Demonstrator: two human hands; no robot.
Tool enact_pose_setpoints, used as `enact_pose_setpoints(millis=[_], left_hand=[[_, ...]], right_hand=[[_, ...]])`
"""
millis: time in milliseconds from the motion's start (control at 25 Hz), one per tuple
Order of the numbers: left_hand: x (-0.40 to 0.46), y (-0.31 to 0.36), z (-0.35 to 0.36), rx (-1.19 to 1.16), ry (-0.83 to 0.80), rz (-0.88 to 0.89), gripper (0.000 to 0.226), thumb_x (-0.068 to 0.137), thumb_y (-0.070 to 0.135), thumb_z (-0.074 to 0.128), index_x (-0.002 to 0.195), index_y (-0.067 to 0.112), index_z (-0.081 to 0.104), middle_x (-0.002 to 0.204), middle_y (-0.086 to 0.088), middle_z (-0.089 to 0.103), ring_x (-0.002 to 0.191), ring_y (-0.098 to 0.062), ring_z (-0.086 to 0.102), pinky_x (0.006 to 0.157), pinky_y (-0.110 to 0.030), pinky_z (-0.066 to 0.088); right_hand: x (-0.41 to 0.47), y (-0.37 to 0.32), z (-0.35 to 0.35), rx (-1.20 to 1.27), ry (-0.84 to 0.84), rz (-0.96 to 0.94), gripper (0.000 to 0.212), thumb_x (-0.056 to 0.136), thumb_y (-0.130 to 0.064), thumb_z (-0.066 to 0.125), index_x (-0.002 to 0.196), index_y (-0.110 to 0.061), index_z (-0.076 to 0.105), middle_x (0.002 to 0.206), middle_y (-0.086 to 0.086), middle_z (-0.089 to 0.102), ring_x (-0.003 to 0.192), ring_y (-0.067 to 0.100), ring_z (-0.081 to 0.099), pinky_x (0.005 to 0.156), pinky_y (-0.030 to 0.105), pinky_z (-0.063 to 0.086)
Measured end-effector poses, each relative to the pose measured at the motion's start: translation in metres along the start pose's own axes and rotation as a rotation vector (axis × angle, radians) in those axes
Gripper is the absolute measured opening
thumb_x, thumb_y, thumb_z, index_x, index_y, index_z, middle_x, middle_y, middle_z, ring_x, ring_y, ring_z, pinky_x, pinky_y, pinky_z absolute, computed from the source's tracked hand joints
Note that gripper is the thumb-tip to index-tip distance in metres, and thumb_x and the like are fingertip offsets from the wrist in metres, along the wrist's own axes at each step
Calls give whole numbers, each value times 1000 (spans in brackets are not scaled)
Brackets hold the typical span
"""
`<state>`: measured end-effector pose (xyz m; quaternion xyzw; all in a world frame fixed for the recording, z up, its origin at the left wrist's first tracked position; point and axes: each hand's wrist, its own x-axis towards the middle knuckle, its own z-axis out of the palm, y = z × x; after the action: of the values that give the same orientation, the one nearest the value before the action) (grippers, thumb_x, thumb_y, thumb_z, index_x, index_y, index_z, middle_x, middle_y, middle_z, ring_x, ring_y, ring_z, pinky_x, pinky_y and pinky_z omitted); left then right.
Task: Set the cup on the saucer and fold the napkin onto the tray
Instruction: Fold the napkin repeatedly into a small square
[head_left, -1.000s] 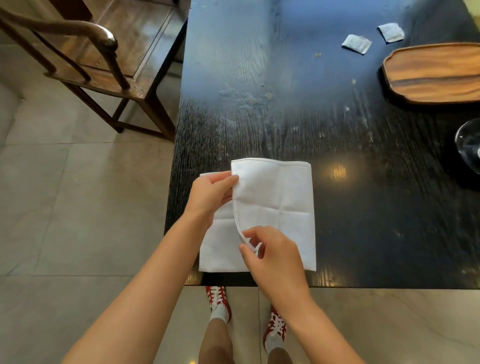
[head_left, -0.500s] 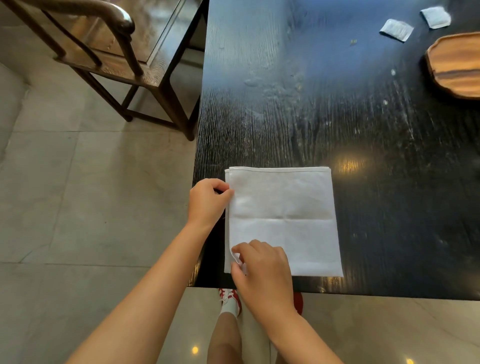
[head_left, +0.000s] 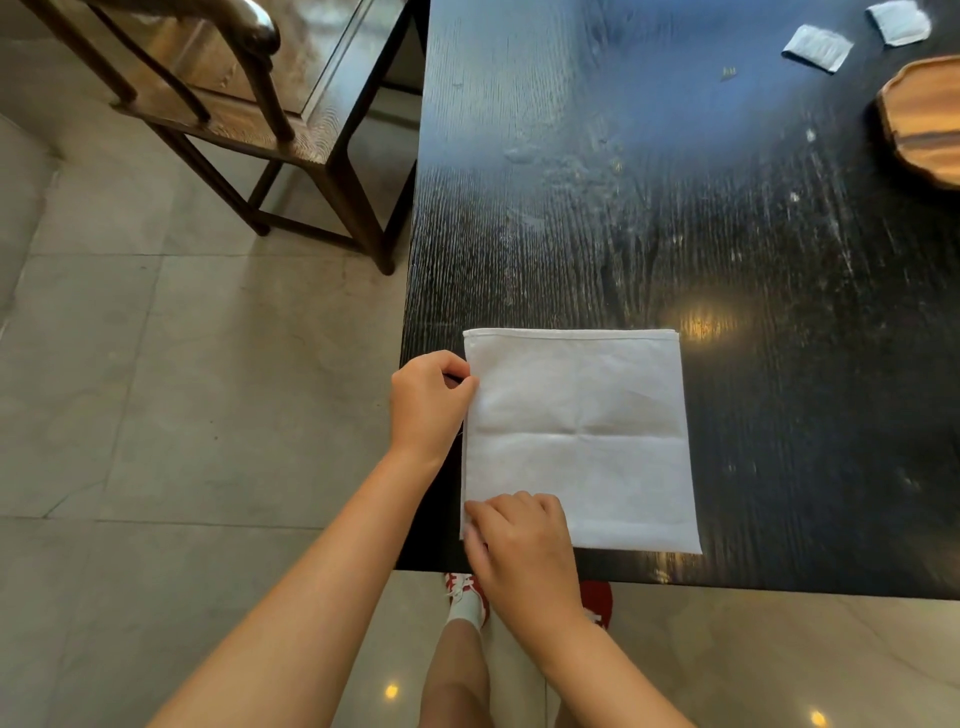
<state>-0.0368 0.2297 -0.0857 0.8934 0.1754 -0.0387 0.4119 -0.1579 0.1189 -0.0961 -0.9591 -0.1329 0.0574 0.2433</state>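
The napkin (head_left: 579, 441) lies flat on the dark table (head_left: 675, 234), squared up just inside the near left corner, so its left edge runs close along the table's side and its near edge sits just short of the front lip; that spot puts both edges within easy reach of the person standing there. The left hand (head_left: 428, 402) is at the upper part of the left edge, fingers curled in with the thumb and forefinger narrowed onto the cloth, apparently pinching the layers to keep them lined up. The right hand (head_left: 522, 551) rests knuckles-up over the near left corner, fingers bent and close together, pressing that corner down; whether it grips the cloth underneath cannot be told. Holding two points on one side looks like a way to square the fold and flatten it. A faint cross of creases shows in the middle of the cloth. The wooden tray (head_left: 922, 122) sits well apart at the far right, cut by the frame, with nothing seen on it; cup and saucer are out of view, so the napkin has yet to go there
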Motion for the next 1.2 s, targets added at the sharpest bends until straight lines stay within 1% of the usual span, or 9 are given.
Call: enact_pose_setpoints(millis=[120, 200, 320, 400, 520, 760, 880, 1080, 1200], left_hand=[[1, -9, 5, 37, 26, 62, 4, 73, 6, 65, 75, 10, 66, 78, -2, 66, 64, -14, 58, 68, -30, 50], [1, -9, 7, 49, 49, 131, 17, 73, 3, 65, 89, 8, 62, 94, -6, 61, 71, -18, 59, 77, -37, 50], [-4, -10, 18, 380, 71, 416, 51, 78, 0, 58, 127, 8, 49, 139, -15, 45, 123, -30, 48, 94, -42, 44], [-11, -12, 28, 508, -52, 508, 55, 87, 12, 46, 141, 13, 33, 152, -11, 29, 140, -27, 26, 103, -49, 34], [-19, -18, 43, 601, -148, 493, 60, 91, 37, 26, 146, 14, 22, 156, -5, 19, 143, -21, 12, 110, -57, 15], [-20, -20, 52, 661, -116, 508, 60, 92, 39, 24, 146, 13, 21, 155, -6, 21, 141, -17, 8, 107, -63, 12], [-19, -23, 53, 673, -103, 500, 60, 92, 39, 23, 147, 14, 19, 156, -5, 19, 141, -16, 5, 108, -61, 8], [-20, -22, 54, 701, -85, 500, 61, 91, 41, 22, 146, 15, 21, 156, -4, 18, 142, -16, 10, 109, -60, 5], [-21, -21, 53, 703, -90, 493, 62, 91, 41, 20, 147, 16, 18, 157, -2, 14, 143, -16, 8, 110, -59, 2]], right_hand=[[-1, 5, 1, -40, 41, -52, 19, 68, -7, 72, 82, -19, 66, 78, -3, 65, 75, 16, 55, 72, 29, 41], [-2, 15, 2, -139, 27, -36, 35, 77, -21, 63, 112, -22, 60, 119, 4, 62, 113, 22, 51, 92, 38, 34], [-6, 31, 0, -274, -103, 5, 60, 87, -49, 36, 143, -27, 30, 152, 8, 28, 141, 26, 16, 108, 52, 16], [-10, 39, 0, -297, -151, -10, 65, 88, -54, 31, 146, -29, 18, 155, 7, 18, 143, 25, 9, 109, 53, 11], [-16, 46, -4, -307, -157, -39, 67, 88, -55, 29, 147, -28, 13, 155, 6, 15, 143, 25, 8, 109, 53, 10], [7, 48, -22, 118, 146, 115, 47, 92, -24, 32, 137, -14, 39, 146, 9, 38, 138, 20, 26, 112, 41, 17], [60, 69, -27, -48, 155, 132, 52, 90, -24, 29, 141, -14, 32, 151, 10, 29, 141, 22, 17, 112, 42, 8], [85, 110, -29, -343, 11, -9, 61, 87, -41, 30, 140, -12, 35, 149, 8, 35, 137, 24, 30, 108, 49, 9], [75, 141, -47, -393, 10, 26, 67, 87, -46, 26, 145, -11, 23, 153, 7, 24, 141, 18, 18, 110, 46, 1]])
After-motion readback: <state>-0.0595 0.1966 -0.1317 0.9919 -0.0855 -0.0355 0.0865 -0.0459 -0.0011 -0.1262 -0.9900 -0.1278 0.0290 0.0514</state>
